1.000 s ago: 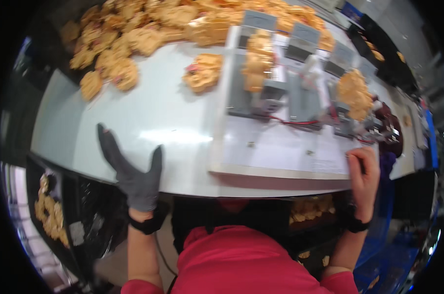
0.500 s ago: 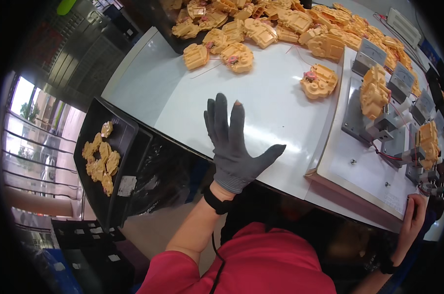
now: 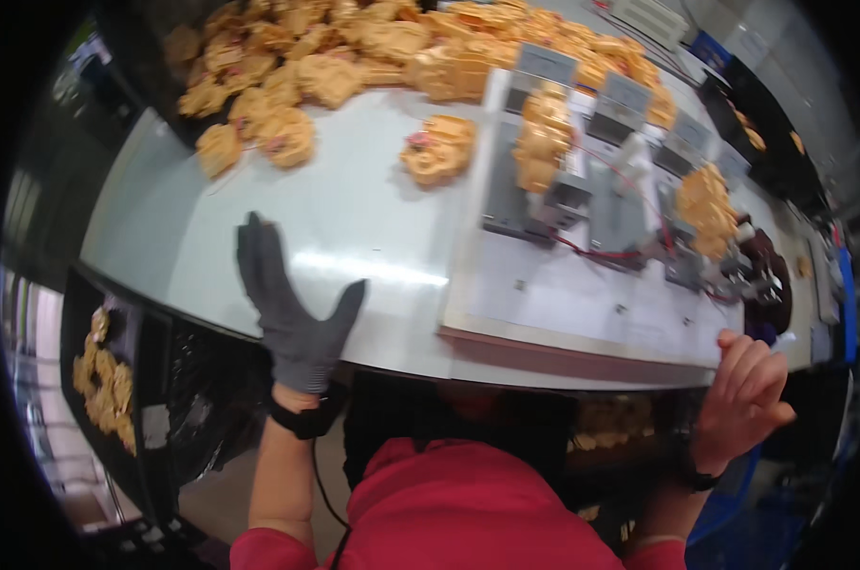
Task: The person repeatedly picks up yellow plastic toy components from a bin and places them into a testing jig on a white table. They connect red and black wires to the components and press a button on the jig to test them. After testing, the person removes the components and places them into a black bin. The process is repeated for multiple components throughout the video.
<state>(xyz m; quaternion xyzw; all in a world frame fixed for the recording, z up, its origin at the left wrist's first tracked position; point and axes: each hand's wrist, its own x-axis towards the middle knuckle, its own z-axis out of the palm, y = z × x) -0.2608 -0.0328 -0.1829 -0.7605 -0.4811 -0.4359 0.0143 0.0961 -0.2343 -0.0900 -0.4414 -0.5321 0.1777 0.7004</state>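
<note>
Your left hand [image 3: 292, 309], gloved grey, lies flat with fingers spread on bare worktop [image 3: 373, 228] at lower left, holding nothing, likely bracing you. Your right hand [image 3: 748, 394], bare, curls loosely at the white board's [image 3: 563, 294] lower right corner, empty as far as shows. Orange parts [image 3: 297, 66] heap across the top, within reach; one [image 3: 437, 149] sits apart just left of the grey fixtures [image 3: 534, 185], probably staged for loading. A black bin [image 3: 107, 380] of parts hangs lower left.

left grip [image 3: 292, 313]: grey glove, black wristband | right grip [image 3: 748, 385]: bare, black wristband | red top
</note>
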